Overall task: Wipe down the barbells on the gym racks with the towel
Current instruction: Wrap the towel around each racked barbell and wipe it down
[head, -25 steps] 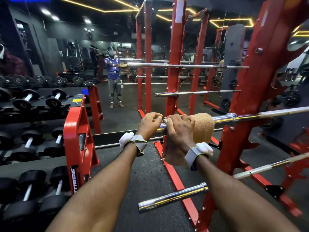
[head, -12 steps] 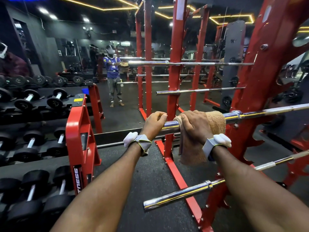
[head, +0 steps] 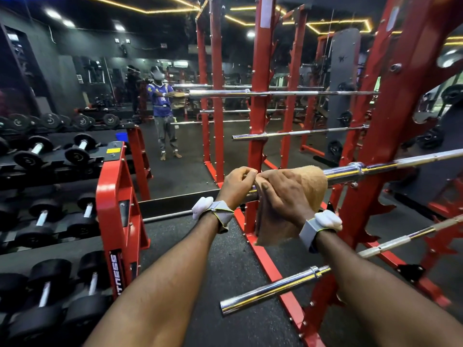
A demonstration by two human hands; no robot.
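A chrome barbell [head: 380, 166] lies across the red rack [head: 370, 136] at chest height. A tan towel [head: 313, 181] is draped over its sleeve and hangs down below it. My right hand [head: 283, 194] grips the towel around the sleeve. My left hand [head: 236, 182] curls round the bare end of the sleeve, right beside the towel, its fingers touching my right hand. A second chrome barbell [head: 273, 289] rests lower on the rack, its end pointing toward me.
A red dumbbell rack [head: 117, 211] with several black dumbbells stands at the left. A mirror ahead shows a person's reflection [head: 162, 108] and more racked bars [head: 295, 93]. Dark rubber floor [head: 225, 259] runs between the racks.
My right hand has slid the towel back left along the sleeve, from a gap beside my left hand to touching it. The left hand has kept its grip on the bar end.
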